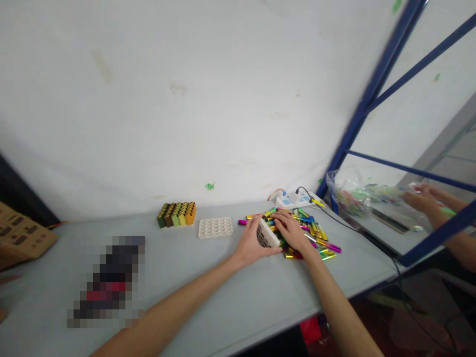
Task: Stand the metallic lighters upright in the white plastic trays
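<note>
My left hand grips a white perforated tray tilted up on its side, thumb along the lower edge and fingers at the top. Close against it, my right hand is bent over a pile of shiny metallic-coloured tubes, fingers together. Whatever its fingertips press on is hidden. To the left, a second white tray with round holes lies flat. Beyond that stands a tray filled with upright green, brown, yellow and orange tubes.
A white power strip with plugs and a black cable lies behind the pile. A blue metal frame rises at right; past it are another person's hands and a clear plastic bag. A cardboard box stands left, near a pixelated dark object.
</note>
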{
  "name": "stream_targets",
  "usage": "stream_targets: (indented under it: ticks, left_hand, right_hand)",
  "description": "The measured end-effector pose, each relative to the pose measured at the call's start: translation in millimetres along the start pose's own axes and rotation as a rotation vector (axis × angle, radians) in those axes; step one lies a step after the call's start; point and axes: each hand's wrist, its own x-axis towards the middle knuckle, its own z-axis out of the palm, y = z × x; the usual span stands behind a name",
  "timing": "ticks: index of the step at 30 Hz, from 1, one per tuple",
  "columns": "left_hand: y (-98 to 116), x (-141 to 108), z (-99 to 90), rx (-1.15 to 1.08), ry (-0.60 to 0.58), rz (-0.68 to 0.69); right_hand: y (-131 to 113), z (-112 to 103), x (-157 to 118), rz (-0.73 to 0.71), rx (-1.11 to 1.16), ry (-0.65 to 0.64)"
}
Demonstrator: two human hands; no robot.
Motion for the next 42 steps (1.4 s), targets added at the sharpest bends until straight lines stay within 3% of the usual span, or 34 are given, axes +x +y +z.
stream_targets:
  ticks: [8, 12, 16, 27, 34, 42]
  left_hand:
    - [-11, -1, 4.4, 0.009, 0.015, 0.035]
    - [-12, 1, 4.6, 0.015, 0.016, 0.047]
    - [-8, 1, 2.8, 0.018, 0.009, 0.025]
    - [-3, 1, -0.3, 0.065, 0.007, 0.039]
    - [-6, 1, 1.7, 0.083, 0.009, 0.054]
    - [-3, 0, 0.4, 0.097, 0.008, 0.052]
  right_hand:
    - [-22, 3, 3, -0.006, -0.039, 0.159]
    - [-37, 7, 1, -0.076, -0.029, -0.022]
    - [-34, 9, 0, -0.121, -0.087, -0.168]
    - [-24, 7, 6, -0.038, -0.095, -0.104]
    - [-36, -1, 5, -0.069, -0.049, -0.063]
    - [-33, 5, -1, -0.072, -0.161, -0.209]
